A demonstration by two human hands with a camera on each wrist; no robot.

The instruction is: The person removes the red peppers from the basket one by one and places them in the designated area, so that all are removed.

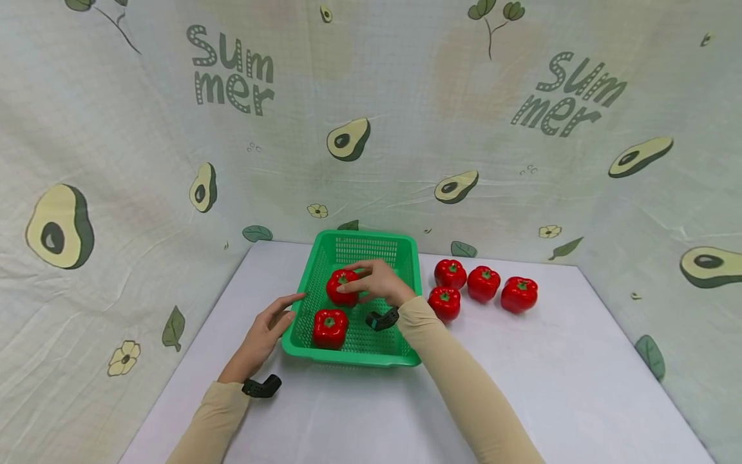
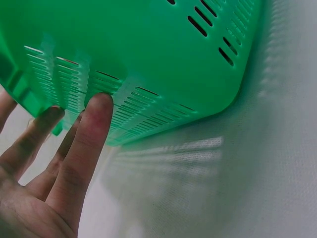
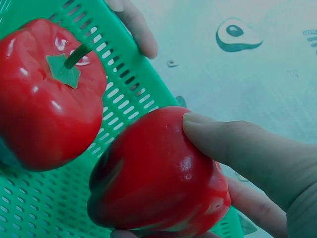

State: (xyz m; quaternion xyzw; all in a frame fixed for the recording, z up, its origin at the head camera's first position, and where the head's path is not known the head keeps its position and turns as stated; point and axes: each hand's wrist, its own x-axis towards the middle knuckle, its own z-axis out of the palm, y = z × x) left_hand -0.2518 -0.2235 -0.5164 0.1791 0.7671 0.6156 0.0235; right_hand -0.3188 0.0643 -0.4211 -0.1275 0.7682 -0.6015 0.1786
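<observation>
A green slotted plastic basket [image 1: 353, 359] stands on the white table. Inside it, my right hand [image 1: 379, 282] grips a red bell pepper [image 1: 342, 288], with the thumb on one side and fingers round the other, as the right wrist view shows. A second red bell pepper [image 1: 330, 329] with a green stem sits in the basket's near left part, beside the held one. My left hand [image 1: 263, 336] is at the basket's left side, its fingers extended; in the left wrist view the fingertips touch or almost touch the slotted wall [image 2: 163, 74].
Several more red bell peppers [image 1: 484, 284] stand in a loose group on the table [image 1: 551, 374], just right of the basket. A pale cloth [image 1: 400, 142] printed with avocados and lettering rises behind the table and along both sides.
</observation>
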